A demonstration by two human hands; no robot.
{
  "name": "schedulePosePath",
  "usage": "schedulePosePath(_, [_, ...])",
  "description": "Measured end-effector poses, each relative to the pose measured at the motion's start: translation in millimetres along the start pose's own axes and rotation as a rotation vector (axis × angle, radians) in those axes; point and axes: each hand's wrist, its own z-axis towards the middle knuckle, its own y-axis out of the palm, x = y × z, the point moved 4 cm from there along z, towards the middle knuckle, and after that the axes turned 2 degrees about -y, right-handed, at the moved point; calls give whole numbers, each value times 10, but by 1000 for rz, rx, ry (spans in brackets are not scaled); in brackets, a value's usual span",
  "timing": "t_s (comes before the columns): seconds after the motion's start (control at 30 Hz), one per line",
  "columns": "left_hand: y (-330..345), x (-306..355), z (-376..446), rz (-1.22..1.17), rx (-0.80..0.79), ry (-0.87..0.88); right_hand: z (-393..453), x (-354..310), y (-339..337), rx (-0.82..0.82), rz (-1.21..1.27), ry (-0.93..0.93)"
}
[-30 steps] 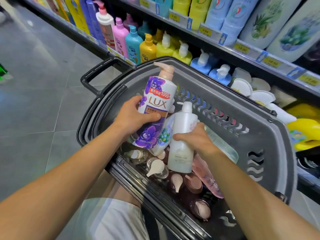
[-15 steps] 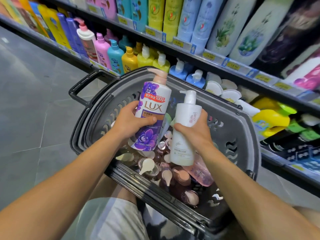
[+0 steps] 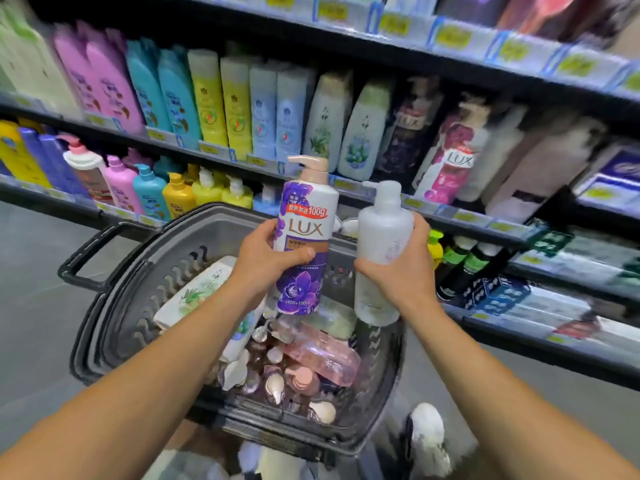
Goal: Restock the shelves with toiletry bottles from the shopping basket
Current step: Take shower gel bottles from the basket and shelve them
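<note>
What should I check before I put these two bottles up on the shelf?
1. Left hand grips the purple Lux bottle: ok.
2. Right hand grips the white pump bottle: ok.
3. Both bottles upright, pumps on top: ok.
4. Both lifted above the basket: ok.
5. Matching Lux bottles on shelf found: ok.
6. Free shelf slot for each: cannot tell, too blurred.

left hand (image 3: 265, 261) grips LUX bottle (image 3: 304, 237) | right hand (image 3: 403, 268) grips white bottle (image 3: 382, 233)
</note>
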Motion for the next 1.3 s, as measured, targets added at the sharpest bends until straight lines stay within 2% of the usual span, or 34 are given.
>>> schedulePosePath(0.37, [1095,206,188,-16,-131,24,254,500,-1029,191,-170,44])
schedulePosePath(0.77, [2069,400,625,-28,-194,71,801,874,-1697,348,-117,73])
schedulePosePath(1.07, [2284,407,924,-65,-224,102,1507,779,-1974,527,-40,-22])
schedulePosePath(1.3, [2315,395,1093,-114,-224,106,1836,844,-1762,544,4,-57])
